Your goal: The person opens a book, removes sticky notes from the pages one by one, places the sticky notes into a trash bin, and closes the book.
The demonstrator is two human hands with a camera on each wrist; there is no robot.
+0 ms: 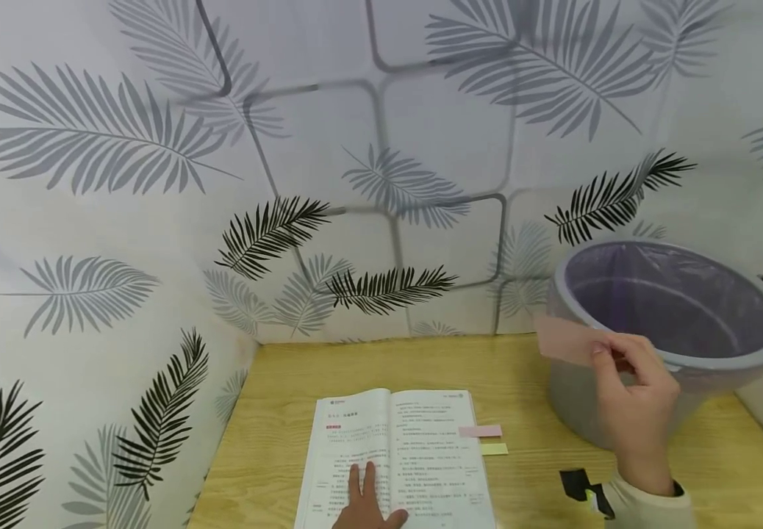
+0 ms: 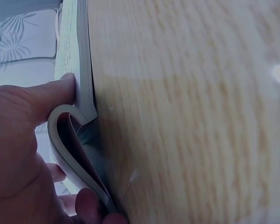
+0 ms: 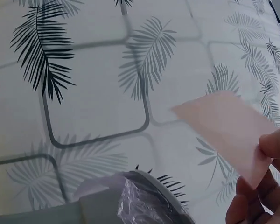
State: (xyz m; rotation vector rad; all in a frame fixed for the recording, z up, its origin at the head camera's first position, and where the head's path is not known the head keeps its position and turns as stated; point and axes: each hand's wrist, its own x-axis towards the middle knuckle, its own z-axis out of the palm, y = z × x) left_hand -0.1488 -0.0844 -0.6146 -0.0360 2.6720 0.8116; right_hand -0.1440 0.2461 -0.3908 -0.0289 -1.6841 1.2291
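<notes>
An open book point(image 1: 421, 470) lies on the wooden table, printed text on both pages. My left hand point(image 1: 363, 507) rests on its lower part near the spine, fingers pointing up the left page. In the left wrist view the thumb touches the page beside the book's thick edge point(image 2: 86, 60). A pink tab point(image 1: 481, 431) and a yellow tab point(image 1: 495, 449) stick out from the right page. My right hand point(image 1: 639, 397) pinches a pale pink slip of paper point(image 3: 224, 126) between thumb and fingers, in front of the rim of a grey bin.
The round bin point(image 1: 761, 353), lined with a clear purplish bag point(image 3: 140, 203), stands at the table's right side. A small black object point(image 1: 575, 485) lies beside the right sleeve. A leaf-patterned sheet point(image 1: 381, 147) covers the wall behind and to the left.
</notes>
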